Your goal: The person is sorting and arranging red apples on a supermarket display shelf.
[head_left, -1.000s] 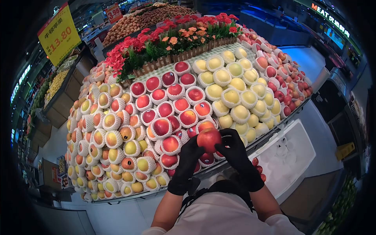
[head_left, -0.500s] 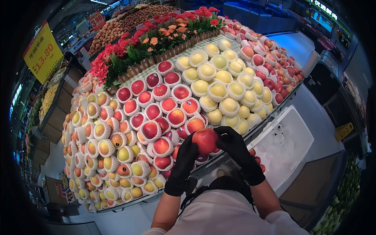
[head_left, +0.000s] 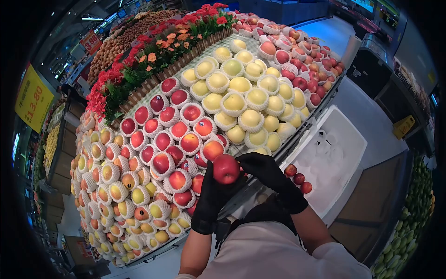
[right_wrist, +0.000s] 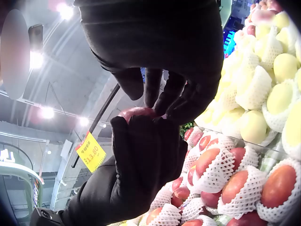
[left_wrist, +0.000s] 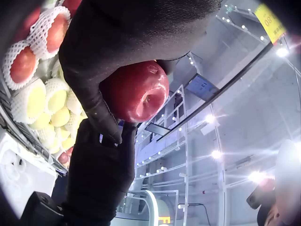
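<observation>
A bare red apple (head_left: 226, 169) rests in the gloved left hand (head_left: 211, 197), whose fingers and thumb curl round it. The black-gloved right hand (head_left: 272, 176) is at the apple's right side, fingertips close to it; whether they touch is unclear. In the left wrist view, the left hand (left_wrist: 136, 37) grips the apple (left_wrist: 141, 92), stem hollow showing, with the right hand (left_wrist: 99, 169) just below. The right wrist view shows the right hand (right_wrist: 160, 52) with loosely bent fingers above the apple (right_wrist: 136, 112), which the left hand (right_wrist: 143, 162) mostly hides.
Netted red apples (head_left: 178, 179) and yellow apples (head_left: 250, 119) cover the slanted display, below red and orange flowers (head_left: 152, 57). Right of it stands a white bin (head_left: 341, 135) holding crumpled netting, with several loose red apples (head_left: 298, 178) at its near left side.
The head view has turned, so the display sits further left. The apple has turned to show its hollow end. The right hand's fingers have moved off its surface to its edge.
</observation>
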### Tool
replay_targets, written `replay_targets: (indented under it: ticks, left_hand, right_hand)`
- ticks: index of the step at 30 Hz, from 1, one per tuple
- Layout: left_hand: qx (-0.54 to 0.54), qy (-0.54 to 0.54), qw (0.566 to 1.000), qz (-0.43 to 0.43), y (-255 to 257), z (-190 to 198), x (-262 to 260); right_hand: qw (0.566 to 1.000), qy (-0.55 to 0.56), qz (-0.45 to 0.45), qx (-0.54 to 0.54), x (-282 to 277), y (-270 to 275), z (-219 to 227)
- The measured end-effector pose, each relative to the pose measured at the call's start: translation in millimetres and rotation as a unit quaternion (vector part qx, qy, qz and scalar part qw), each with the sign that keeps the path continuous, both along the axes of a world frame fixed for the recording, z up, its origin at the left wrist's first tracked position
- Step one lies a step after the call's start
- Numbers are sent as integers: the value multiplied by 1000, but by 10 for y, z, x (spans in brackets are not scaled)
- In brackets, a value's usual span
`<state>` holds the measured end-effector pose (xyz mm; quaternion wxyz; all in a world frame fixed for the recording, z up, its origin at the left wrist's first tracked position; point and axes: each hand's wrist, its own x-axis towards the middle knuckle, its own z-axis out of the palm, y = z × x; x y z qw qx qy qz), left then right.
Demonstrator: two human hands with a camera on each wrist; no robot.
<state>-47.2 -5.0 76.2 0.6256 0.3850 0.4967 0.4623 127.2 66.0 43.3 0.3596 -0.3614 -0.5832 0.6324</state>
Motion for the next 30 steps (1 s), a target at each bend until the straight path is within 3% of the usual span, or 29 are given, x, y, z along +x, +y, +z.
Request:
replay_targets:
  ticks: [1,2,5,8,10,11,12,13,14,16,17,18,22,30]
  left_hand:
    - [57,162,984,-37,-3,63,23]
    - [110,323,938,-58,-6,126,45]
    - [200,425,878,-93,19,72,29]
    - [234,471,845,-93,32,-174,-31]
    - [246,561,777,-142,41,-386,-142]
    - [137,255,952,-95,57,-452,-177]
    - [12,-88,995,-34,71,-505,-211]
    - [-112,-419,900,31,74,-494,-227]
    - [-37,-317,945,70,76,-469,-215]
    - [46,-134,988,63,45,-256,-186]
    - [85,-40,994,58,35,-141,-168]
    - [74,-27,994,71,36,-97,-166]
    - [186,153,967,86,54,-358,-193]
    - [168,142,973,69,-41,-318,-147]
  right_hand:
    - [1000,-9,-1,19,-3,-3,-20]
    - [1000,-13,-2,23,-7,-11,-15]
    - [999,-24,-1,32,-6,-14,38]
    - [999,-18,0,32,2,-3,23]
    - [999,7,-6,40,-4,15,-51]
    - [999,-11,-3,41,6,14,-47]
    - [999,-28,1,42,15,16,-35]
    - [998,-45,5,44,10,17,-17]
    - [998,-52,6,43,-5,7,24]
    - [997,-69,8,40,-26,-26,106]
    - [998,-52,5,37,-39,-26,56]
    - [999,-36,1,34,-51,-19,-36]
    - [999,29,-8,-42,-75,-28,-120]
    - [997,60,10,-54,-27,-44,-159]
